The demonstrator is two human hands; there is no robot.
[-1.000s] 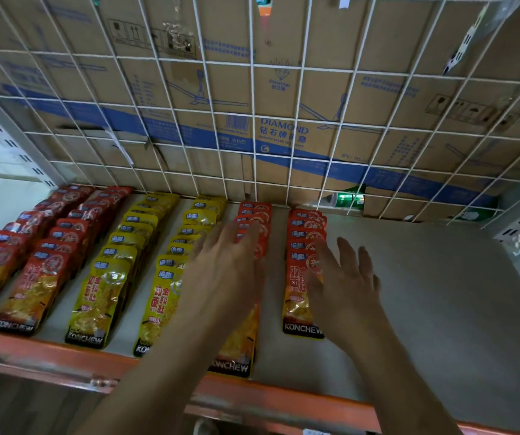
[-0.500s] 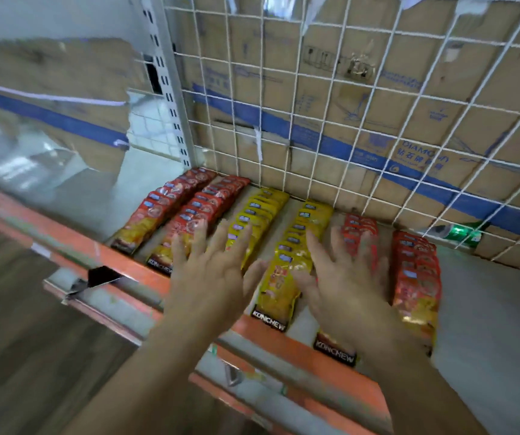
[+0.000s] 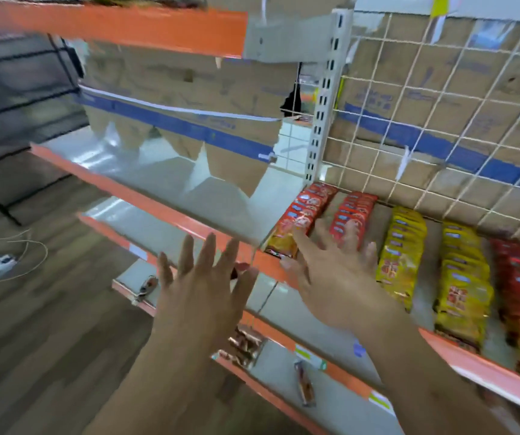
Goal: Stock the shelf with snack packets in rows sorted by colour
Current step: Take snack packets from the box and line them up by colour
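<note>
Both empty and spread: left hand (image 3: 202, 287) mid-frame, right hand (image 3: 334, 271) over the front red packets (image 3: 307, 211). A careless sweep could've nudged them off the shelf (image 3: 484, 368) lip.

One view only. The head-worn wide-angle camera faces forward and down, close behind the left hand (image 3: 202, 290) and right hand (image 3: 337, 277). It looks obliquely along the shelf (image 3: 471, 365) toward its wire grid (image 3: 440, 120) at right (horizon tilted, edges blurred), with floor (image 3: 48, 324) at lower left.
</note>
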